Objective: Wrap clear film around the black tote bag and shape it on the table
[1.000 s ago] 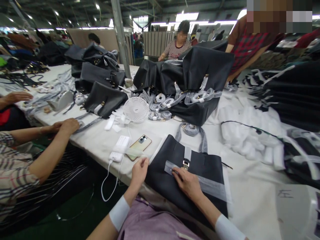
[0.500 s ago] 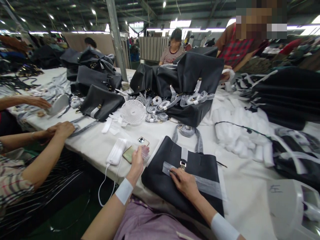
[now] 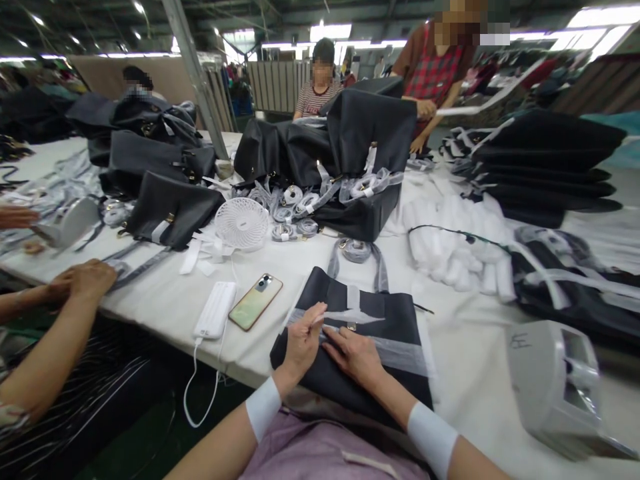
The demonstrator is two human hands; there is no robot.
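Note:
A black bag [image 3: 320,287] lies in front of me, its flap strap wrapped in translucent film around a small gold clasp [image 3: 352,327]. A wide translucent strip [image 3: 405,357] runs across its front. My left hand [image 3: 303,343], over the bag's left part, pinches a thin piece of clear film [image 3: 363,316] that stretches right above the clasp. My right hand [image 3: 359,357] rests on the bag just below the clasp, fingers stretched out along the wide strip. A film-wrapped shoulder strap [image 3: 356,251] lies coiled behind the bag.
Left of the bag lie a phone [image 3: 256,301] and a white power bank [image 3: 215,310] with a cable. A white fan [image 3: 241,224] stands behind them. At right are a tape dispenser [image 3: 553,383] and white padding rolls [image 3: 457,247]. A co-worker's hands [image 3: 85,283] are at far left.
My left hand has moved right from beside the phone to over the bag, bringing the clear film across it. My right hand's fingers have straightened on the bag. The view has turned right.

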